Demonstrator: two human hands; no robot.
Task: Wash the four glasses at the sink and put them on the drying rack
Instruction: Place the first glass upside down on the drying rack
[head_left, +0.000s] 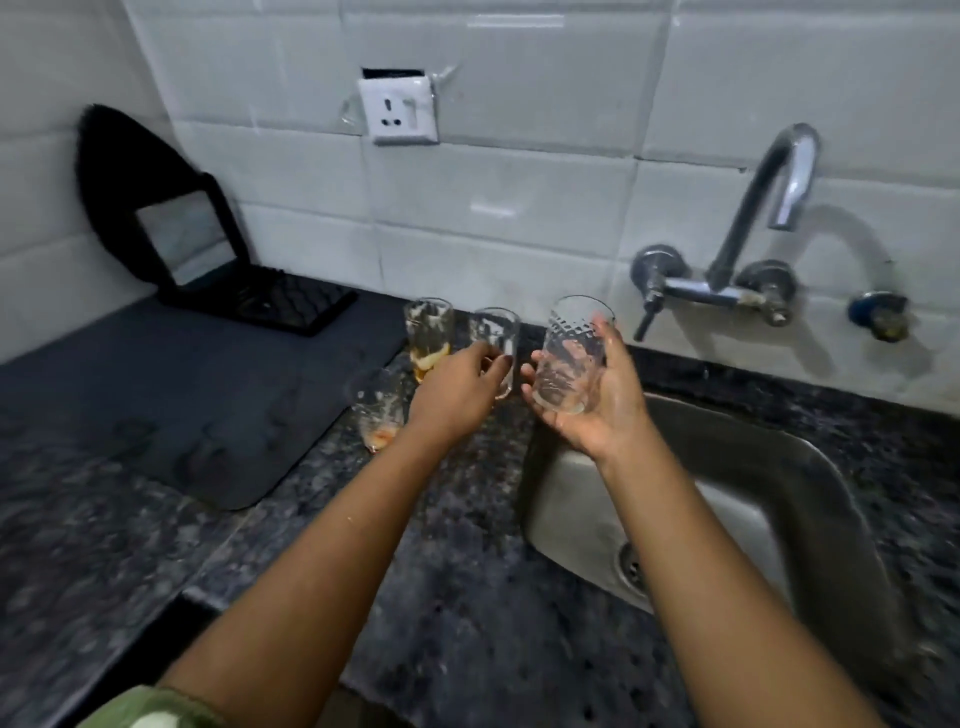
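While wet and likely slick, thin and breakable: patterned glass (570, 356) raised beside sink (727, 519), clasped mid-wall in right hand (597, 400) grip. Left hand (457, 389) grip closing round second glass (494, 343) on surface (457, 597); two soiled glasses (427, 332) beside. Best grasped round the wall, never by the rim.

text: none legible | labels: none | brands: none | numbers: none | signs: none
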